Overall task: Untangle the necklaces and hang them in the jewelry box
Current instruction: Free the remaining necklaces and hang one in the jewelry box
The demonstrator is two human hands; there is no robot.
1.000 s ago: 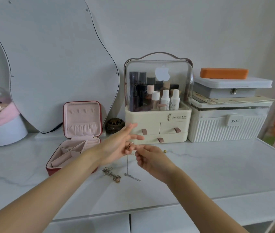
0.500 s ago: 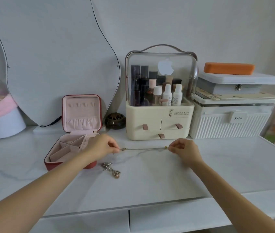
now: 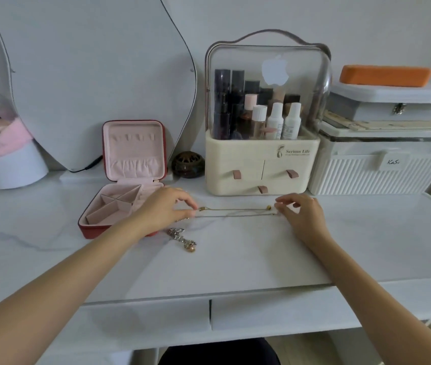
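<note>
Left hand (image 3: 165, 208) and right hand (image 3: 300, 210), now drawn apart, each pinch an end of the gold chain (image 3: 235, 210), stretched free at 3 o'clock of the open jewelry box (image 3: 96, 222); hanging remains

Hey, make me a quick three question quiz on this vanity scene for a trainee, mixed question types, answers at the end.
1. True or false: the red jewelry box has its lid shut.
2. Multiple choice: the thin gold chain is
A) hung inside the lid
B) stretched between the left hand and the right hand
C) lying in a drawer
3. Fill in: the bunched silver necklace lies on the ____ tabletop, in front of the jewelry box.

Key
1. False, the lid stands open.
2. B
3. white marble
</note>
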